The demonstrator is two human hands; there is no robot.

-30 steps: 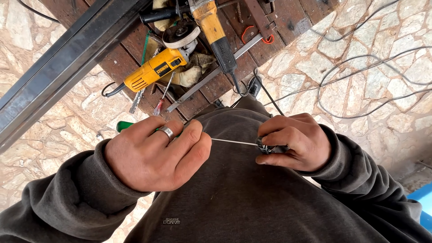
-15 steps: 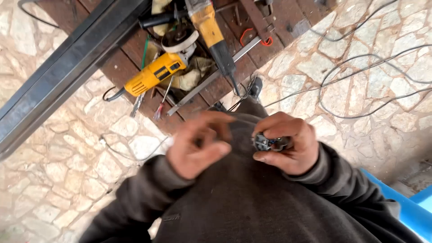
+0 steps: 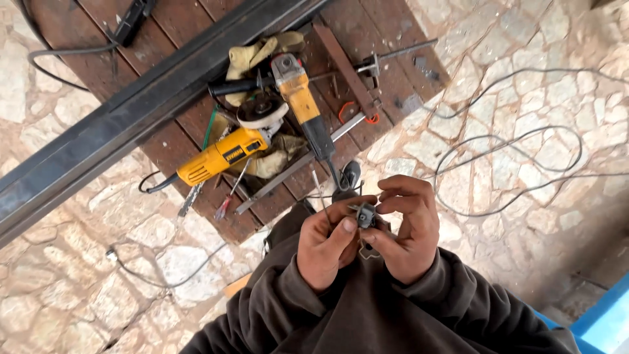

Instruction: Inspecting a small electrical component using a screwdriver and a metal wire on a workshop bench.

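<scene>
Both our hands pinch one small dark metal part point(image 3: 364, 214) between the fingertips, at the centre of the frame.

Left hand point(image 3: 327, 246): thumb and forefinger closed on the part's left side, with a thin rod point(image 3: 319, 190) rising from the grip toward the upper middle. Right hand point(image 3: 403, 229): fingers curled over the part from the right, thumb beneath it. Above, on a wooden pallet point(image 3: 190, 137) in the upper half of the frame: two yellow angle grinders point(image 3: 226, 156) lying crossed, tan gloves point(image 3: 255, 52) beside them, a long dark steel beam point(image 3: 131, 111) running diagonally from left edge to top. Thin cables point(image 3: 511, 141) loop over the stone paving point(image 3: 78, 288) at right.
</scene>
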